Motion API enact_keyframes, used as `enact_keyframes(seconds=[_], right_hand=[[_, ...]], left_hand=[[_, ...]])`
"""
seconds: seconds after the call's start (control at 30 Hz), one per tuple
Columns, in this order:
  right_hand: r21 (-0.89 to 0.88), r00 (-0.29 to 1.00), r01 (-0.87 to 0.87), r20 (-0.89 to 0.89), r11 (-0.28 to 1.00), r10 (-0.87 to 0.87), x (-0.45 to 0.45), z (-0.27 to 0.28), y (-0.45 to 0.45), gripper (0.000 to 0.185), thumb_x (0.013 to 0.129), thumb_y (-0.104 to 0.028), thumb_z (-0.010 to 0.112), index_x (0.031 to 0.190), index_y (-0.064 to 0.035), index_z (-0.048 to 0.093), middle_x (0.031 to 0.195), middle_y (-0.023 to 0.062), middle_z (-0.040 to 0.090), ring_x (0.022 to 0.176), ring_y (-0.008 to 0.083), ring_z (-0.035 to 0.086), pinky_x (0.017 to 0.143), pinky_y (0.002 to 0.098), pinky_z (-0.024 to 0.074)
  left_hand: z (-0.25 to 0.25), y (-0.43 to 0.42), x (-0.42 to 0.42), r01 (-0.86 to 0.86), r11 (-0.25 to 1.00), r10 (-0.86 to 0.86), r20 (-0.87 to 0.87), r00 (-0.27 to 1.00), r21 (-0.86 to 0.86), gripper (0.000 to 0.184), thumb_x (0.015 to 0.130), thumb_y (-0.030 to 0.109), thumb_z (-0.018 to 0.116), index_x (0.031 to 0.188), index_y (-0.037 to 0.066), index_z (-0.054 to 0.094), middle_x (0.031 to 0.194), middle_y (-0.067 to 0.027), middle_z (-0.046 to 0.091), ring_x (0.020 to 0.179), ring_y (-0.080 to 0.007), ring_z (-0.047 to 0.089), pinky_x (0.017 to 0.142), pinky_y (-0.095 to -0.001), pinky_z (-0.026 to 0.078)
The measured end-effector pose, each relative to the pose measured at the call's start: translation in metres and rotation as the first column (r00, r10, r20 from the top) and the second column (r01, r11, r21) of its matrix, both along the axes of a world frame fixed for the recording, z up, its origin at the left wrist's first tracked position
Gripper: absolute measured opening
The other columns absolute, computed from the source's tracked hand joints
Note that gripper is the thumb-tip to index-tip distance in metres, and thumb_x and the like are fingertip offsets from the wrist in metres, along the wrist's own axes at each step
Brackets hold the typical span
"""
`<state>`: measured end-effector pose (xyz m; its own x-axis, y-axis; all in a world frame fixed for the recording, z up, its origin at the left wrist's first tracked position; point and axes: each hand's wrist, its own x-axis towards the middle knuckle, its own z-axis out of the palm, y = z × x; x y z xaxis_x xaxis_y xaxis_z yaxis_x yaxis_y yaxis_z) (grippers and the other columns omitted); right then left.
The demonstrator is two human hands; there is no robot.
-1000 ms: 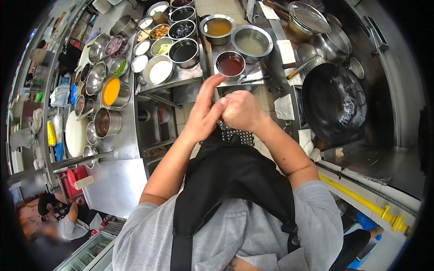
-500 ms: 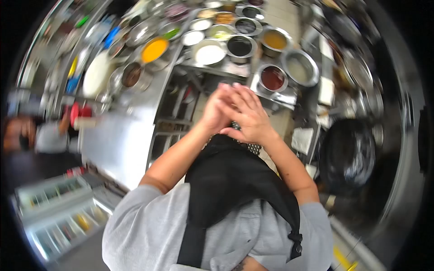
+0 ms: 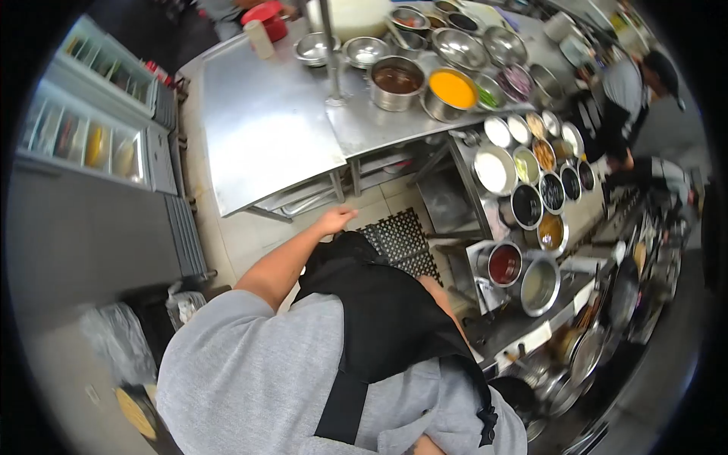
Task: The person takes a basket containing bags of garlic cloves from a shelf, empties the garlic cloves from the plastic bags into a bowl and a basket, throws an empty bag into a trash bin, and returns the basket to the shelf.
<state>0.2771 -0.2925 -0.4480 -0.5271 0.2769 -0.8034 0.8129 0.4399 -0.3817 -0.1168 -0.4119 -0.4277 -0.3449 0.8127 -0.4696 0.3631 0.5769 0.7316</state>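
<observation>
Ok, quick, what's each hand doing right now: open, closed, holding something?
Left hand: looks loosely closed, nothing visible in it.
Right hand: mostly hidden by the apron; can't tell.

Glossy smooth metal table [image 3: 265, 136], matt cloth apron [image 3: 402, 326]

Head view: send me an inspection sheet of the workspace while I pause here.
Surface: steel table, bright with reflected light.
Job's things: red liquid and pale liquid, in separate metal containers near the right hand.
Clutter: metal bowls, orange liquid and dark sauce crowd the far counter.
Hands: left hand loosely curled, nothing seen in it; right hand partly behind the apron, hold cannot be told.
Cables: nothing seen.
Surroundings: perforated mat on the floor; a co-worker at upper right.
</observation>
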Motion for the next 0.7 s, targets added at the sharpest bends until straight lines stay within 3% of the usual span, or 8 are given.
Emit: enact_keyframes(seconds=[0.03,0.1,0.13,0.3,0.4,0.47,0.6,0.7], right_hand=[[-0.036,0.999,-0.030,0.029,0.999,0.031,0.003,0.006,0.000,0.069,0.098,-0.059,0.048,0.109,0.0049,0.072,0.110,0.0325,0.068,0.112,0.0453,0.064,0.099,0.0487,0.0482],[-0.066,0.994,-0.065,0.078,0.996,0.070,0.005,0.018,0.006,0.064,0.098,-0.055,0.051,0.108,0.0050,0.072,0.110,0.0318,0.068,0.111,0.0450,0.064,0.097,0.0486,0.0488],[-0.072,0.992,-0.085,0.090,0.994,0.091,0.000,0.021,0.012,0.062,0.098,-0.053,0.052,0.107,0.0050,0.072,0.109,0.0314,0.069,0.110,0.0449,0.064,0.095,0.0485,0.0491],[0.112,0.977,-0.213,0.043,0.971,0.210,-0.106,0.048,0.057,0.050,0.096,-0.043,0.059,0.103,0.0053,0.072,0.107,0.0295,0.070,0.107,0.0441,0.065,0.090,0.0483,0.0507],[0.379,0.956,-0.048,-0.252,0.924,0.153,-0.194,0.071,0.076,0.043,0.096,-0.037,0.063,0.101,0.0054,0.071,0.106,0.0284,0.070,0.105,0.0437,0.066,0.086,0.0482,0.0517],[0.381,0.719,0.128,-0.671,0.915,0.179,-0.255,0.052,0.091,0.034,0.098,-0.027,0.061,0.100,0.0048,0.071,0.103,0.0265,0.071,0.102,0.0441,0.065,0.085,0.0479,0.0515],[0.577,0.408,-0.031,-0.738,0.816,0.537,-0.379,0.090,0.098,0.038,0.096,-0.021,0.062,0.124,0.0041,0.062,0.127,0.0244,0.058,0.118,0.0434,0.051,0.103,0.0488,0.0422],[0.679,0.247,-0.243,-0.647,0.693,0.721,-0.436,0.108,0.093,0.049,0.093,-0.026,0.064,0.133,0.0008,0.056,0.144,0.0258,0.045,0.131,0.0454,0.041,0.110,0.0551,0.0348]], left_hand=[[-0.046,-0.034,-0.025,-0.108,0.993,0.106,-0.053,0.993,-0.046,0.057,0.097,0.054,0.054,0.118,0.004,0.072,0.122,-0.0229,0.068,0.115,-0.0398,0.064,0.098,-0.0449,0.050],[-0.184,-0.130,-0.072,0.016,0.961,-0.134,-0.411,0.901,-0.278,0.047,0.098,0.041,0.052,0.114,0.003,0.074,0.121,-0.0217,0.070,0.113,-0.0387,0.066,0.097,-0.0469,0.051],[-0.143,-0.161,-0.067,-0.324,0.852,0.280,-0.164,0.946,-0.411,0.041,0.097,0.034,0.049,0.106,0.005,0.077,0.115,-0.0185,0.073,0.109,-0.0364,0.068,0.095,-0.0471,0.052],[-0.164,-0.237,-0.062,0.091,0.926,-0.175,-0.201,0.964,-0.367,0.045,0.097,0.040,0.048,0.110,0.007,0.076,0.118,-0.0208,0.070,0.110,-0.0396,0.065,0.100,-0.0484,0.048],[-0.112,-0.227,-0.061,-0.087,0.942,0.033,-0.170,0.985,-0.323,0.049,0.096,0.048,0.052,0.091,0.006,0.077,0.094,-0.0207,0.073,0.084,-0.0372,0.069,0.083,-0.0487,0.054],[-0.141,-0.228,-0.063,-0.366,0.861,0.362,-0.078,0.929,-0.352,0.057,0.096,0.051,0.053,0.081,0.002,0.076,0.086,-0.0234,0.072,0.085,-0.0373,0.070,0.081,-0.0462,0.055],[-0.119,-0.224,-0.040,-0.713,0.677,0.662,-0.274,0.698,-0.181,0.060,0.096,0.052,0.052,0.085,-0.002,0.076,0.086,-0.0234,0.072,0.084,-0.0395,0.070,0.083,-0.0481,0.055],[-0.106,-0.220,-0.002,-0.830,0.512,0.836,-0.094,0.541,-0.220,0.059,0.095,0.051,0.052,0.096,-0.003,0.076,0.099,-0.0261,0.072,0.097,-0.0424,0.069,0.091,-0.0496,0.052]])
